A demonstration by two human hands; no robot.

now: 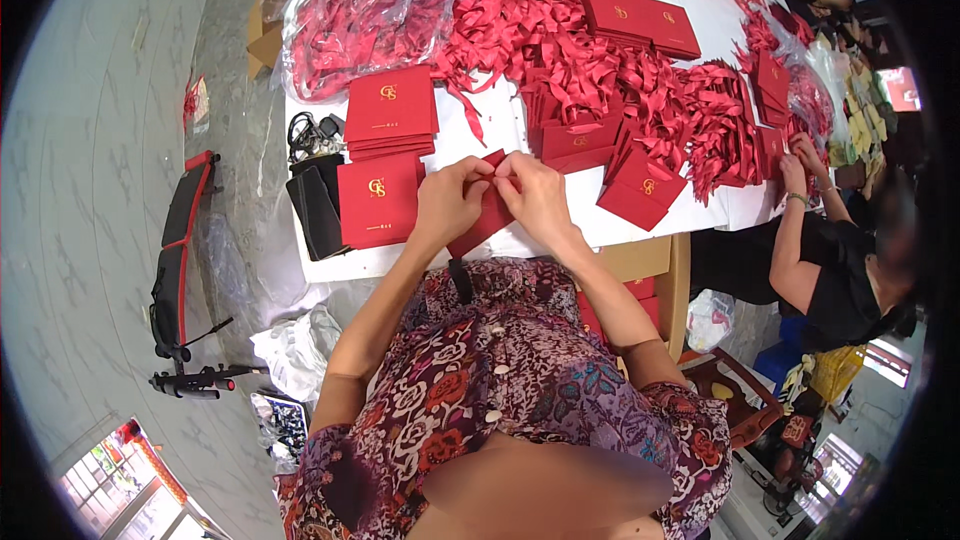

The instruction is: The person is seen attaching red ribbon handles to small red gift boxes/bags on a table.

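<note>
A flat red paper bag [484, 227] lies at the table's front edge, its lower corner toward my body. My left hand [452, 202] and my right hand [535, 198] meet over its upper part, both closed in a pinch with fingertips nearly touching. Whether a ribbon end is between the fingers is too small to tell. Left of my left hand are two stacks of red bags with gold print, a nearer stack [380, 202] and a farther stack [390, 108]. Beyond my right hand, bags with red ribbons [580, 140] stand bunched, and a few loose bags [643, 187] lie fanned.
Heaped red ribbons [540, 25] cover the middle of the white table [480, 125]. A clear plastic sack of ribbons [370, 20] sits far left, a black case [315, 205] at the left edge. A cardboard box [675, 285] stands below the table; a co-worker's hands [800, 160] work at right.
</note>
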